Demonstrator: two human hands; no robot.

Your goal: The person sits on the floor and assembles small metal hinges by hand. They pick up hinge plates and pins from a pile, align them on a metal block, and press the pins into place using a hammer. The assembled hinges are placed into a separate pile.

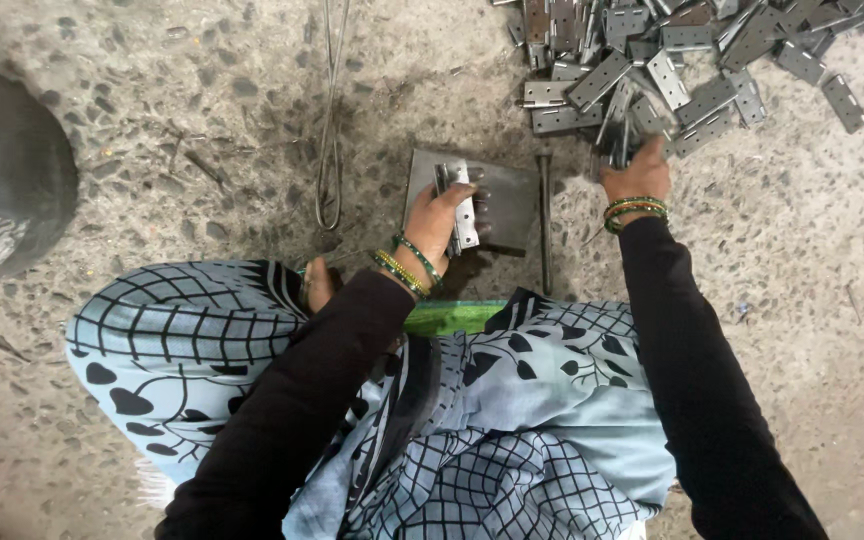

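Hinge (465,208), silvery, long axis roughly upright in view, tilted slightly, held over a dark steel plate (507,195) on the floor (202,120). Left hand (442,220) wraps it, fingers pressed closed around hinge. Metal rod (545,220) lies just right of plate, pointing away. Right hand (637,175) reaches into hinge pile (672,60); fingers buried, cannot tell its grip. Wire loop (329,150) left of plate.

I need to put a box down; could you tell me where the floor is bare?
Bare speckled concrete floor lies right of the right hand, below the pile of grey metal hinges, and between the wire loop and dark round drum. Crowded around the square steel plate.
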